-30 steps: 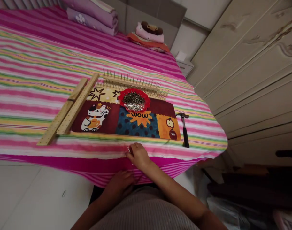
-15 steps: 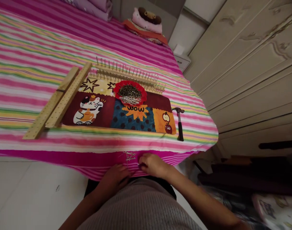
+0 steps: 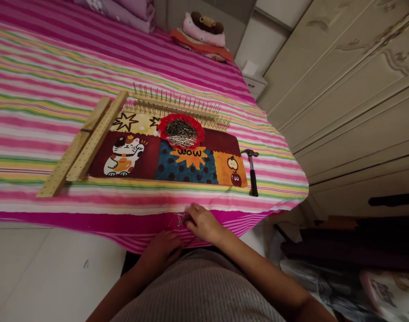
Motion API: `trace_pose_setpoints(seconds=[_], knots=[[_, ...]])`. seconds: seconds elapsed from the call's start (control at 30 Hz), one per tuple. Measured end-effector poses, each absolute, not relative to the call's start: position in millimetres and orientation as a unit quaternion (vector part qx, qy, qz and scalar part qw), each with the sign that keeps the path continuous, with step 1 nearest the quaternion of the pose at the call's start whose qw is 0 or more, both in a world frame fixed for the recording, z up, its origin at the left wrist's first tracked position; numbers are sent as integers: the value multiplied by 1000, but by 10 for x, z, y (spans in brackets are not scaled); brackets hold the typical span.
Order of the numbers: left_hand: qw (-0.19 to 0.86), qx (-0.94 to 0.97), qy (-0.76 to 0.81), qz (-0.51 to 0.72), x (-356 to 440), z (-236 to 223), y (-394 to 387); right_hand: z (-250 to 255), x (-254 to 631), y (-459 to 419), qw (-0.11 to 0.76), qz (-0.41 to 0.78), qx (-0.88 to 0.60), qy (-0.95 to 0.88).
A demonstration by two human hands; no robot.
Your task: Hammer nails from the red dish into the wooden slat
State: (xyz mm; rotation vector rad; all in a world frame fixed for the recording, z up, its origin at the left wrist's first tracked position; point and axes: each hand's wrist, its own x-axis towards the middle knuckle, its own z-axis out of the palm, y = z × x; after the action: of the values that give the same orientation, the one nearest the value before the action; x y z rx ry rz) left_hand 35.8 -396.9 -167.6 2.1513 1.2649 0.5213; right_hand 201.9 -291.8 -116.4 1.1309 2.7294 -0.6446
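Right hand (image 3: 204,223) fingertips on loose nails (image 3: 179,218) — bed edge.

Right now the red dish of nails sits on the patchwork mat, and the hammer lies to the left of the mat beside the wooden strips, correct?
Not quite. The head view shows the red dish of nails on the patchwork mat, but the hammer lies to the right of the mat, on the striped sheet. The wooden strips are at the mat's left end.
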Motion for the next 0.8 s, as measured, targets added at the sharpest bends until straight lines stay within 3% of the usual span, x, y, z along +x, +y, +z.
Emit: trace_pose_setpoints(seconds=[0.43,0.8], knots=[[330,783,472,235,332,-1671,-3971,-1252,1595,-3063,95,-242,483,836],[303,800,486,181,330,-1707,-3960,-1215,1506,-3032,156,-289,503,799]])
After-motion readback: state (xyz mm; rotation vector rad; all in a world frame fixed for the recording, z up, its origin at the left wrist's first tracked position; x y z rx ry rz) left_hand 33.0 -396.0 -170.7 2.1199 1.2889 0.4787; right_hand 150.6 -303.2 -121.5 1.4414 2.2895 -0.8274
